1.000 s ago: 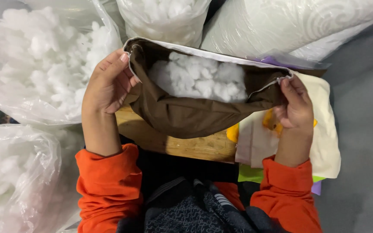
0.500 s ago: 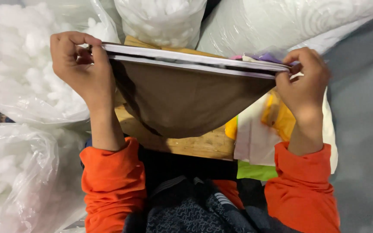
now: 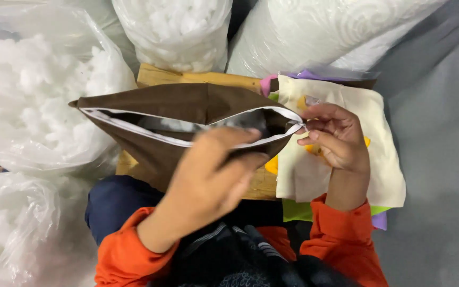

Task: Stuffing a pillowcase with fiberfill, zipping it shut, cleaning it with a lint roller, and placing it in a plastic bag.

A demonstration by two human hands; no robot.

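Big bags of fluff (image 3: pixel 33 101) sit at nine and twelve o'clock. The brown cover (image 3: pixel 187 103) lies in the middle. Left hand (image 3: pixel 213 175) grips its edge; right hand (image 3: pixel 333 133) pinches its three o'clock corner.

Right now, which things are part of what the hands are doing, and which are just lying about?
In hand:
- brown cushion cover, zip edge open
- white stuffing inside it
- left hand at the zip edge
- right hand pinching the zip's end

Lying about:
- clear bags of white stuffing
- cream fabric piece
- wooden board
- white roll of quilted fabric
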